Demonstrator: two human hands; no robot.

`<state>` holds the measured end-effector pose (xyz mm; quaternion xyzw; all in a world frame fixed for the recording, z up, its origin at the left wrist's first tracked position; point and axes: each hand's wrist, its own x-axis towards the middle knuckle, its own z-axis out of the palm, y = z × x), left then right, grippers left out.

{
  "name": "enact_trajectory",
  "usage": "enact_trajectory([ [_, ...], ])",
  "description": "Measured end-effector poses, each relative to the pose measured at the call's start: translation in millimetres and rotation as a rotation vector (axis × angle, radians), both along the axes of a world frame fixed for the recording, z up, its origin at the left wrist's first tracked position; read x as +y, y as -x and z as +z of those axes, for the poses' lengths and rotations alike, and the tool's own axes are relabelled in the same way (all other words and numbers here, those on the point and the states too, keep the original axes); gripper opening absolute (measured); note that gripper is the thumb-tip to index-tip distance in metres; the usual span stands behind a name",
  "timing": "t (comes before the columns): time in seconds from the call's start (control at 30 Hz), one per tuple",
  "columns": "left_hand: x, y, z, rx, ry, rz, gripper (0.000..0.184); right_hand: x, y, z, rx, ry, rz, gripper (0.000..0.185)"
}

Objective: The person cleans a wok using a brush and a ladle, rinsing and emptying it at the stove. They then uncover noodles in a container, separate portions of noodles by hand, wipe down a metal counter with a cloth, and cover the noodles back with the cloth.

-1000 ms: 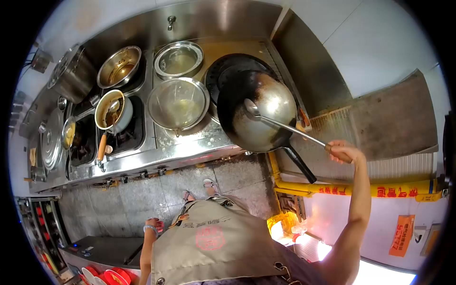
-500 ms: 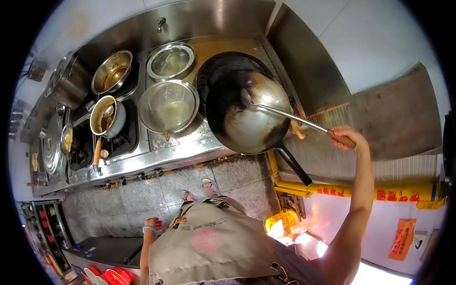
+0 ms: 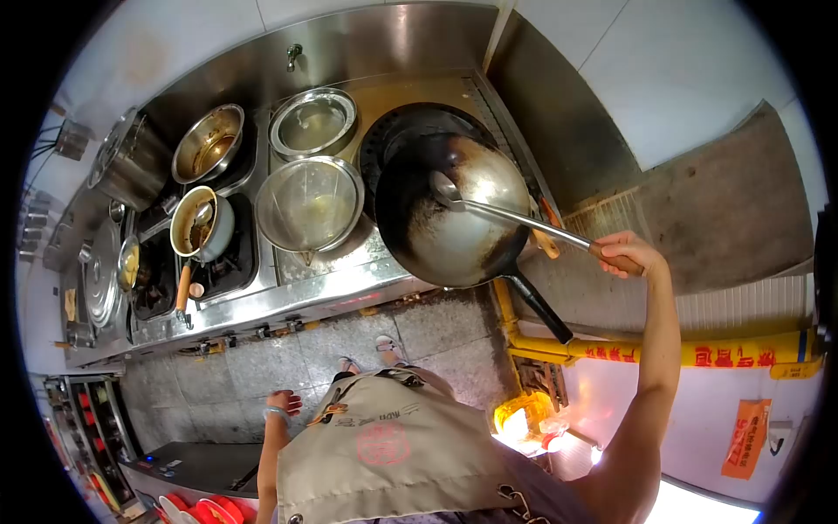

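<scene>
My right hand (image 3: pixel 624 254) is closed around the brown wooden handle of a long metal ladle (image 3: pixel 524 217). The ladle's bowl is over the inside of a large wok (image 3: pixel 463 240), whose surface is dark and bare metal; whether it touches the wok I cannot tell. The wok sits tilted at the front of a black round burner (image 3: pixel 388 157), with its black handle pointing toward me and to the right. Low at my left side hangs my left hand (image 3: pixel 284 402), fingers loosely bent and nothing seen in it, a band on the wrist.
Left of the wok are a mesh strainer (image 3: pixel 288 196) over a basin and another metal basin (image 3: pixel 281 131). Farther left stand a white saucepan (image 3: pixel 229 231), a steel bowl (image 3: pixel 209 144) and a tall pot (image 3: pixel 131 166). A yellow pipe (image 3: pixel 602 349) runs along the right.
The ladle's bowl has shifted slightly left and down in the wok, and my right hand has moved a little left. The view has shifted slightly. My left hand still hangs at my side.
</scene>
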<state>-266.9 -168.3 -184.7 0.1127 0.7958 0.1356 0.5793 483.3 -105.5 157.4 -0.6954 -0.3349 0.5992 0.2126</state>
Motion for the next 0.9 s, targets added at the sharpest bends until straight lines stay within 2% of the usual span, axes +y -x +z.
enact_trajectory([
  [0.33, -31, 32, -47, -0.013, 0.093, -0.002, 0.033, -6, -2, -20, 0.101, -0.036, -0.038, 0.042],
  [0.53, -28, 16, -21, -0.004, 0.066, 0.016, 0.033, -12, -14, -34, 0.148, -0.035, -0.069, 0.038],
  [0.67, -19, 0, -5, 0.058, 0.028, -0.032, 0.037, -20, -10, -24, 0.153, -0.056, -0.03, 0.039],
  [0.73, -14, 0, -9, 0.015, 0.042, 0.002, 0.025, -35, -16, -16, 0.019, -0.15, -0.024, 0.042],
  [0.77, -11, -2, -9, 0.013, 0.044, 0.003, 0.025, -45, -16, -13, 0.017, -0.148, -0.024, 0.042],
  [0.87, -12, -4, -18, 0.015, 0.059, -0.024, 0.023, -84, -9, -10, -0.055, -0.27, -0.174, 0.046],
  [0.9, -11, -7, -19, 0.01, 0.06, -0.025, 0.023, -96, -2, -21, -0.059, -0.349, -0.351, 0.045],
])
